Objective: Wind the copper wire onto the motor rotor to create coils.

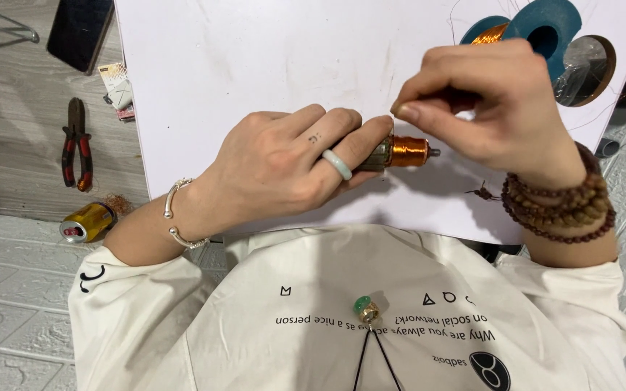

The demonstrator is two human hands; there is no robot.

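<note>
My left hand (284, 163) grips a small metal shaft wound with a copper wire coil (408, 151), held sideways over a white board (255, 65). A pale ring sits on one finger and a silver bangle on that wrist. My right hand (487, 101), with brown bead bracelets on the wrist, pinches a thin strand of wire just above the coil's left end. A teal spool of copper wire (527, 27) stands on the board behind my right hand.
Red-handled pliers (76, 145) lie on the grey floor at left, with a gold can (87, 221) below them and a dark phone (80, 30) above. A clear tape roll (587, 69) sits by the spool. My white shirt fills the bottom.
</note>
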